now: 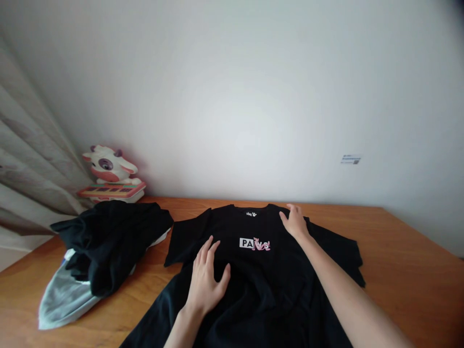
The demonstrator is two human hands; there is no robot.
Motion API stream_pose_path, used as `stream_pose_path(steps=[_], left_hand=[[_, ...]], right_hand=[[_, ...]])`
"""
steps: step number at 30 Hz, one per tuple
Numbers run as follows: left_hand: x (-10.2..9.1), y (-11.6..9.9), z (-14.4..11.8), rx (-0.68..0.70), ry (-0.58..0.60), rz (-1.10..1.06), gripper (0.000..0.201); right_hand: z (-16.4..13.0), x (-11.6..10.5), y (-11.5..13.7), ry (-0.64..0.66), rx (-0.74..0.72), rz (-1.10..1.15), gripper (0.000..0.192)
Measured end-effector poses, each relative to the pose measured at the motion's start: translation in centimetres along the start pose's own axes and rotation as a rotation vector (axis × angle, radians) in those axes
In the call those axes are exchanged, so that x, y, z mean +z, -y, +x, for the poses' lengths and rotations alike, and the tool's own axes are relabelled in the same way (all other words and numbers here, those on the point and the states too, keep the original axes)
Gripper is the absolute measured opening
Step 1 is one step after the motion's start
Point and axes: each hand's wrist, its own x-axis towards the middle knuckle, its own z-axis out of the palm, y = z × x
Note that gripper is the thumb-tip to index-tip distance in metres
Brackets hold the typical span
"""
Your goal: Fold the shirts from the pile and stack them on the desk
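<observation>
One camera sits on the person's head, looking forward and down across a brown wooden table (398, 251) toward a plain white wall (232, 96). It is near: both bare forearms enter from the bottom edge, and the left hand (206, 280) and right hand (295, 221) lie on a black printed T-shirt (261, 270) just below centre. A beige curtain (25, 159) borders the left edge.

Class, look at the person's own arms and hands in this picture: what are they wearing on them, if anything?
Nothing shows on either. The left hand and right hand are bare, without gloves, rings or a watch in view, and both forearms are uncovered, with no sleeves reaching into the picture.
</observation>
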Motion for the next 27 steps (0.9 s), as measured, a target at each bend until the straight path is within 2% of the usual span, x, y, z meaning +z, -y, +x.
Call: stream_pose_path(steps=[2, 5, 8, 10, 12, 15, 17, 19, 21, 22, 24, 27], left_hand=[[0.1, -0.3, 1.9, 0.015, -0.021, -0.036, 0.052], [1.2, -0.3, 6.3, 0.057, 0.047, -0.021, 0.048], [3.3, 0.7, 10.2, 0.058, 0.21, 0.08, 0.052], [4.4, 1.8, 11.5, 0.033, 0.315, 0.177, 0.058], [5.0, 3.1, 12.0, -0.013, 0.357, 0.251, 0.066], [5.0, 4.5, 12.1, -0.066, 0.335, 0.286, 0.078], [4.7, 4.8, 12.0, -0.051, 0.313, 0.275, 0.08], [4.5, 4.8, 11.7, 0.005, 0.257, 0.242, 0.066], [4.1, 4.9, 11.3, 0.073, 0.196, 0.203, 0.046], [3.8, 5.0, 11.1, 0.096, 0.178, 0.188, 0.04], [2.8, 5.4, 10.6, 0.106, 0.164, 0.163, 0.037], [-0.3, 6.5, 9.8, 0.048, 0.069, 0.102, 0.04]], right_hand=[[-1.5, -0.4, -0.1, 0.048, -0.1, -0.01, 0.043], [-3.5, -0.1, 0.0, 0.139, -0.172, -0.043, 0.047], [-4.6, 1.2, 0.2, 0.217, -0.109, -0.087, 0.066], [-4.9, 2.2, 0.4, 0.272, -0.057, -0.12, 0.075], [-4.8, 2.8, 0.5, 0.305, -0.048, -0.145, 0.079], [-4.4, 3.0, 0.9, 0.305, -0.088, -0.137, 0.083], [-4.4, 2.8, 1.3, 0.266, -0.1, -0.116, 0.08], [-4.5, 2.7, 1.5, 0.139, -0.062, -0.123, 0.073], [-4.8, 2.7, 1.6, 0.005, 0.056, -0.156, 0.067], [-4.9, 2.6, 1.5, -0.012, 0.132, -0.168, 0.068], [-4.8, 2.5, 0.9, 0.08, 0.227, -0.159, 0.074], [-4.4, 1.8, -1.0, 0.275, 0.144, -0.092, 0.087]])
